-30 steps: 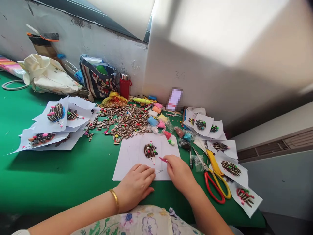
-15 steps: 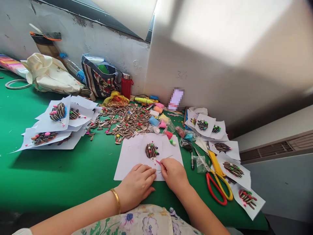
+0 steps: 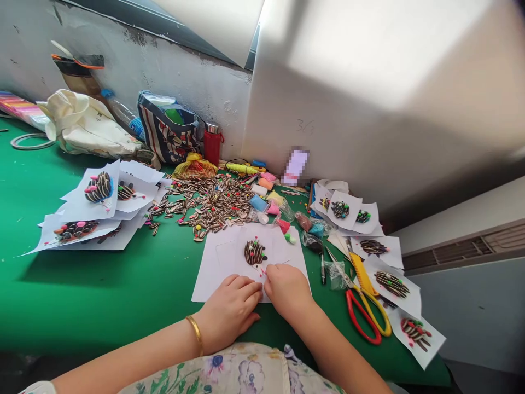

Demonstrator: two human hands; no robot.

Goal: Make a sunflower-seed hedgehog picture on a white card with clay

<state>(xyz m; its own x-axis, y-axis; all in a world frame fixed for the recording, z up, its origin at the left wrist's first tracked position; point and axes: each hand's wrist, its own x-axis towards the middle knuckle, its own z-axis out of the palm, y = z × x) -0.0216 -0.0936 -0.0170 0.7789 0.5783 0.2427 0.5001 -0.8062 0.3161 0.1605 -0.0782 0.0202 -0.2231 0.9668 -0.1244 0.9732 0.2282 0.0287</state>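
Observation:
White paper sheets lie on the green table. On the top sheet sits a hedgehog figure of striped sunflower seeds with small coloured balls and a pale pointed face. My left hand rests palm down on the lower edge of the sheets, fingers stretched out and holding nothing. Just right of the hedgehog's face, my right hand is closed in a pinch. A small pink tip shows at its fingertips, touching or close to the face; most of it is hidden.
Sunflower seeds are heaped behind the sheets, beside coloured clay packets. Scissors and a black pen lie right. Finished seed pictures are stacked at left and right. Bags and a red bottle stand behind.
My right hand has shifted slightly left and turned, its fingers now nearer the hedgehog's face. Less of the pink item shows. My left hand has stayed in place.

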